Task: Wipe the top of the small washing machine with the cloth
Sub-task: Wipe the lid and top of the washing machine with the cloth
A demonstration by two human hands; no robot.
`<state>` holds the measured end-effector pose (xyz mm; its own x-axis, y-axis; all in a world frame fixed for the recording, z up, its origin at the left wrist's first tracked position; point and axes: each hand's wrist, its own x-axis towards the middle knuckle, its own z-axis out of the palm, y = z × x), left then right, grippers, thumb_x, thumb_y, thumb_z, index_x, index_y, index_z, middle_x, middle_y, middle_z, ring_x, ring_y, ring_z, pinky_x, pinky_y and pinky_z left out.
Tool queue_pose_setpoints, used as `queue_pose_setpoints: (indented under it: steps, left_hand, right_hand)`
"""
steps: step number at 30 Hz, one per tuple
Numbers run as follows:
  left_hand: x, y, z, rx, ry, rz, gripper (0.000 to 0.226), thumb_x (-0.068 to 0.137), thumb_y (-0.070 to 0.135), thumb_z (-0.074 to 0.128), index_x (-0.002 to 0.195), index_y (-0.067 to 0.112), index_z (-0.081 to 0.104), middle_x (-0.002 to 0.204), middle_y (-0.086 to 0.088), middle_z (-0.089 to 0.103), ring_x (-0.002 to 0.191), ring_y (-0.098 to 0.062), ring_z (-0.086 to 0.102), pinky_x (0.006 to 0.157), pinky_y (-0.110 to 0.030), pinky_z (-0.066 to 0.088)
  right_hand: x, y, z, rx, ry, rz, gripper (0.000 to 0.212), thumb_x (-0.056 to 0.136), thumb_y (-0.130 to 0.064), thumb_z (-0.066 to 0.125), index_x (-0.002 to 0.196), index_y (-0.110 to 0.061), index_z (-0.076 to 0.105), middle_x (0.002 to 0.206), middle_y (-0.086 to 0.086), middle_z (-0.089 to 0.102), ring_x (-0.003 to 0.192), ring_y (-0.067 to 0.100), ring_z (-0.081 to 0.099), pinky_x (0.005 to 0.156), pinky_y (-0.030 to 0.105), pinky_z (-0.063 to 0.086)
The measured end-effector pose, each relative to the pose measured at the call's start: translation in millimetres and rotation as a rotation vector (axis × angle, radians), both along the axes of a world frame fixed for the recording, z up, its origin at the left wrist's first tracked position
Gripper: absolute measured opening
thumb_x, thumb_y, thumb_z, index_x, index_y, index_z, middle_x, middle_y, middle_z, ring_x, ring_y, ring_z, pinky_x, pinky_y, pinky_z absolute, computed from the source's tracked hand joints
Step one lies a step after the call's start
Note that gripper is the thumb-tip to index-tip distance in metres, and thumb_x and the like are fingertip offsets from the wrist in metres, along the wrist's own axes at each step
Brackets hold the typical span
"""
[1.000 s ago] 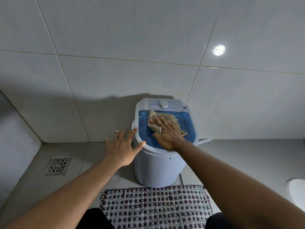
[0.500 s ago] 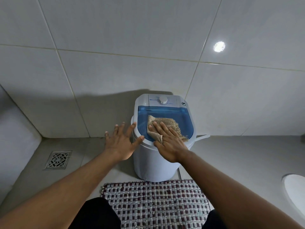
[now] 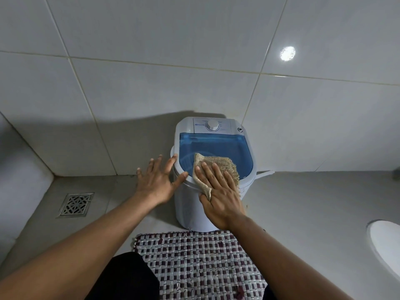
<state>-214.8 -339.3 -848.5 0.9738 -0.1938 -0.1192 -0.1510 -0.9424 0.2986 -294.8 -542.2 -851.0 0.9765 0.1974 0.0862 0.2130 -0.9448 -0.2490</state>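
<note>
A small white washing machine [image 3: 188, 213] stands on the floor against the tiled wall. Its top has a blue see-through lid [image 3: 216, 146] and a white dial [image 3: 212, 125] at the back. A tan, frayed cloth [image 3: 218, 164] lies on the near part of the lid and hangs over the front rim. My right hand [image 3: 218, 191] lies flat on the cloth, pressing it down. My left hand [image 3: 158, 180] has its fingers spread against the machine's left rim, holding nothing.
A checked woven mat [image 3: 194, 263] lies on the floor in front of the machine. A metal floor drain [image 3: 76, 204] sits at the left. A white rounded fixture [image 3: 385, 245] shows at the right edge. A thin white hose [image 3: 264, 173] sticks out at the machine's right.
My right hand has slid the cloth from the middle of the lid toward me, down to the front rim. My left hand has stayed on the left rim.
</note>
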Motion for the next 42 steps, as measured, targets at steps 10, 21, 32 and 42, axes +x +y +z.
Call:
queue_pose_setpoints:
  steps: [10,21,32,42]
  left_hand:
    - [-1,-1,6,0.033,-0.006,-0.011,0.094,0.076,0.088,0.005,0.159,0.044,0.002,0.172,-0.012,0.009,0.158,-0.036,0.012,0.121,-0.070,0.013]
    - [3,2,1,-0.041,0.039,0.001,0.089,0.084,0.089,0.017,0.159,0.044,0.006,0.172,-0.009,0.011,0.159,-0.033,0.009,0.121,-0.070,0.012]
    - [2,1,2,-0.049,0.048,0.003,0.089,0.084,0.089,0.017,0.160,0.045,0.003,0.173,-0.008,0.011,0.159,-0.033,0.009,0.121,-0.071,0.011]
    - [2,0,-1,-0.087,0.043,0.003,0.096,0.074,0.092,0.009,0.159,0.047,0.003,0.173,-0.008,0.012,0.159,-0.031,0.010,0.122,-0.069,0.013]
  right_hand:
    - [-34,23,-5,0.061,-0.007,-0.064,0.068,0.096,-0.044,0.010,0.161,-0.036,-0.010,0.169,-0.015,-0.021,0.153,0.007,-0.029,0.127,0.040,-0.012]
    - [-64,15,46,1.676,0.210,-0.532,0.052,0.098,-0.048,0.034,0.120,-0.015,0.068,0.115,0.028,0.066,0.098,0.031,0.059,0.082,0.051,0.053]
    - [-39,-12,60,0.949,-0.156,-0.533,0.046,0.102,-0.046,0.027,0.130,-0.026,0.057,0.129,0.015,0.065,0.117,0.024,0.061,0.103,0.049,0.050]
    - [-19,44,4,0.258,-0.007,-0.217,0.074,0.093,-0.050,0.004,0.164,-0.029,0.008,0.171,-0.010,-0.002,0.156,0.010,-0.017,0.127,0.034,-0.012]
